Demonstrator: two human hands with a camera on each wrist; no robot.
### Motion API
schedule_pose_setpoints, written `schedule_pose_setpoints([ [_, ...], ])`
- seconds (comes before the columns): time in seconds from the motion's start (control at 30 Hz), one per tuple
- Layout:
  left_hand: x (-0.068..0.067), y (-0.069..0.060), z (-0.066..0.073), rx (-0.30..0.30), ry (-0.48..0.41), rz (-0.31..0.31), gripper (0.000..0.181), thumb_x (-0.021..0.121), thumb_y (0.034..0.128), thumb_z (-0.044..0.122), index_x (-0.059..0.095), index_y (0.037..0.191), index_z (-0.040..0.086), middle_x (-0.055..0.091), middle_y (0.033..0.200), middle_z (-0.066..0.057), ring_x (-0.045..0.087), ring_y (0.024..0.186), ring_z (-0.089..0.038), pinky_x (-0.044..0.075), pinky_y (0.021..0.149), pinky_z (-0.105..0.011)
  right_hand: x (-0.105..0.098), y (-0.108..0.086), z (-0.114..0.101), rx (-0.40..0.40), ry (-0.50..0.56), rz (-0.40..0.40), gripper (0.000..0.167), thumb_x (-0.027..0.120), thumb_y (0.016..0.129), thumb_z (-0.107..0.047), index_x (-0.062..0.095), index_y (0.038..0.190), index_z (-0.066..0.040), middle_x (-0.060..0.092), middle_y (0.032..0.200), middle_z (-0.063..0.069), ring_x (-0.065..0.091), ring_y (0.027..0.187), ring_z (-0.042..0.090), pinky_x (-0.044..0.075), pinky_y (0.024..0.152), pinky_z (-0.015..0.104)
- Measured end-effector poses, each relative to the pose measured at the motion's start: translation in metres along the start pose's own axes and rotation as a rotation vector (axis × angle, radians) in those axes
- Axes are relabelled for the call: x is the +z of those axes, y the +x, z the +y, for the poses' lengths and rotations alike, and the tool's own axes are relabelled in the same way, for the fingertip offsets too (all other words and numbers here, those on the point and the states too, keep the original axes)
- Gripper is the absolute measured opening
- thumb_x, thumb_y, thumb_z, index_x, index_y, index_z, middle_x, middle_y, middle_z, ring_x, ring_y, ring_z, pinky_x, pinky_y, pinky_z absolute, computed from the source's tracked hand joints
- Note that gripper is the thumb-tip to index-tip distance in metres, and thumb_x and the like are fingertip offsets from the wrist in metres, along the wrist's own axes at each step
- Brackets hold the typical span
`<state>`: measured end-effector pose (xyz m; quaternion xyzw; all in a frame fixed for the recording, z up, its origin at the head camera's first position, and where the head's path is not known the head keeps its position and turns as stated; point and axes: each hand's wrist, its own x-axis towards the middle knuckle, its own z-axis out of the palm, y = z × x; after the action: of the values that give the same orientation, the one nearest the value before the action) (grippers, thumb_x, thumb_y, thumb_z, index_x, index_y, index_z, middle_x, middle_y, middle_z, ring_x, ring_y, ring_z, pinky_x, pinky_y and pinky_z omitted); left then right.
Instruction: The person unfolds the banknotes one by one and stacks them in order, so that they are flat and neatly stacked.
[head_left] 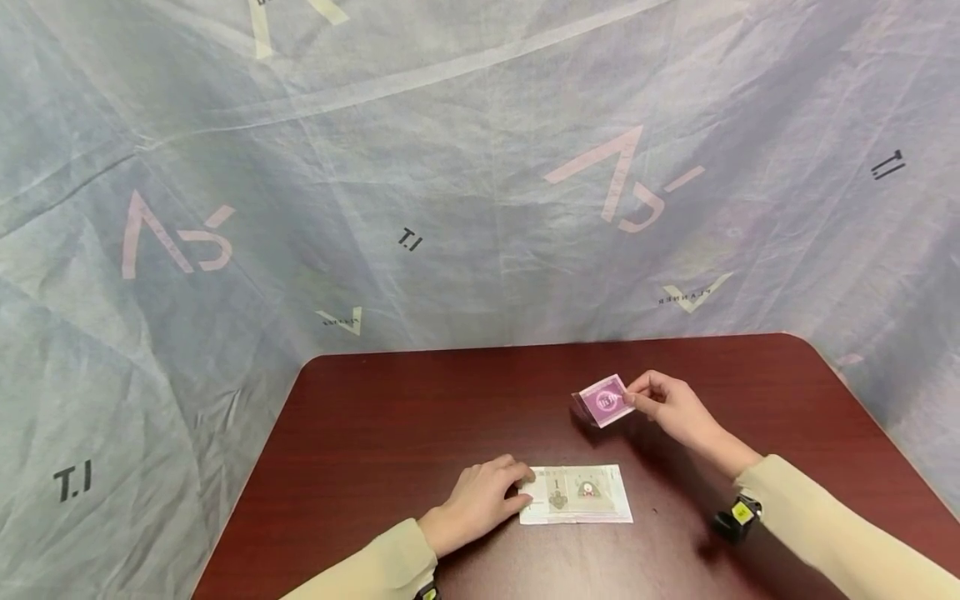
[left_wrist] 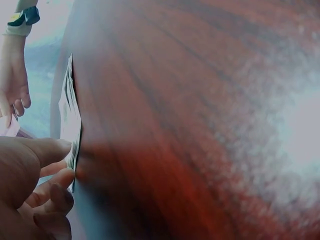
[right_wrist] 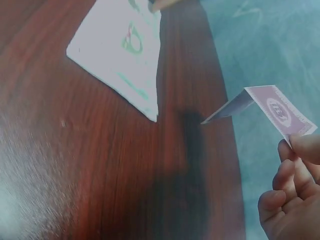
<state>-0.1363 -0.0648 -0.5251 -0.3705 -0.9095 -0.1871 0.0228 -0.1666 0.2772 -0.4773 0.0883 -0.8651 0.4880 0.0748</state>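
Observation:
A stack of pale paper notes (head_left: 588, 495), printed like banknotes with a "1" and a small cartoon figure, lies on the table near its front. My left hand (head_left: 483, 500) holds the stack by its left end; the left wrist view shows the fingertips at the edge of the layered notes (left_wrist: 70, 112). Farther back and to the right, my right hand (head_left: 671, 406) pinches one purple note (head_left: 606, 402) between thumb and fingers, above the tabletop. That purple note (right_wrist: 280, 111) has a crease, so one half slopes down away from the hand.
The dark red wooden table (head_left: 390, 417) has rounded back corners. Grey printed cloth (head_left: 465, 208) hangs behind it and on both sides. Each wrist carries a black strap device, such as the right one (head_left: 738, 515). A tiny dark speck (head_left: 655, 510) lies right of the stack.

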Motion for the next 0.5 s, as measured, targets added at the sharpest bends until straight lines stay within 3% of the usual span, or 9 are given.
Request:
schedule_pose_setpoints([
  [0.2, -0.003, 0.001, -0.001, -0.008, 0.000, 0.007, 0.017, 0.080, 0.0913, 0.026, 0.076, 0.107, 0.021, 0.064, 0.090, 0.012, 0.058, 0.074, 0.001, 0.046, 0.060, -0.023, 0.004, -0.011, -0.014, -0.004, 0.097, -0.044, 0.007, 0.071, 0.097, -0.008, 0.068, 0.098, -0.002, 0.062, 0.075, 0.005, 0.056, 0.065, 0.010, 0.049, 0.058, 0.028],
  [0.33, -0.001, 0.003, -0.003, -0.023, -0.046, 0.066, 0.011, 0.078, 0.0925, 0.024, 0.076, 0.103, 0.020, 0.063, 0.087, 0.014, 0.057, 0.073, 0.002, 0.046, 0.060, -0.022, 0.008, -0.018, -0.023, 0.016, 0.208, -0.096, 0.009, 0.071, 0.097, -0.008, 0.066, 0.099, -0.001, 0.061, 0.073, -0.001, 0.054, 0.064, 0.009, 0.049, 0.056, 0.029],
  [0.4, 0.000, 0.006, -0.004, -0.034, -0.109, 0.114, 0.009, 0.077, 0.0932, 0.023, 0.077, 0.102, 0.020, 0.064, 0.086, 0.014, 0.056, 0.073, 0.003, 0.046, 0.062, -0.020, 0.010, -0.021, -0.027, 0.020, 0.251, -0.119, 0.010, 0.071, 0.097, -0.008, 0.066, 0.100, 0.000, 0.060, 0.073, -0.004, 0.053, 0.064, 0.008, 0.048, 0.055, 0.029],
  [0.5, 0.002, 0.015, -0.004, -0.083, -0.324, 0.162, 0.011, 0.075, 0.0954, 0.020, 0.078, 0.104, 0.015, 0.072, 0.088, 0.011, 0.051, 0.063, 0.004, 0.043, 0.056, -0.018, 0.013, -0.024, -0.032, 0.006, 0.298, -0.145, 0.009, 0.070, 0.098, -0.007, 0.065, 0.100, 0.000, 0.058, 0.072, -0.003, 0.051, 0.063, 0.008, 0.046, 0.054, 0.027],
])
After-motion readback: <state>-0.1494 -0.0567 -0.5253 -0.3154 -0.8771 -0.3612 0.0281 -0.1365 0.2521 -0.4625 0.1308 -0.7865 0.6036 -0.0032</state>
